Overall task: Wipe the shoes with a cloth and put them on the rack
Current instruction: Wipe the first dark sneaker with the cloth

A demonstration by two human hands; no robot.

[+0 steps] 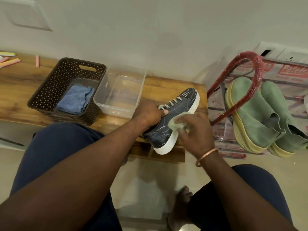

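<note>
Wooden bench [20,90]: brown basket [50,90] w/ blue cloth [75,101]; clear tub [136,87].

The left hand [148,114] hides the middle of the dark shoe [183,104]. The right hand [196,134] is blurry and covers most of the green cloth [175,125]. The rack [256,62] is cut off at the right edge.

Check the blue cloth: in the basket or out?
In. The blue cloth lies bunched on the floor of the brown perforated basket, wholly inside its walls.
</note>
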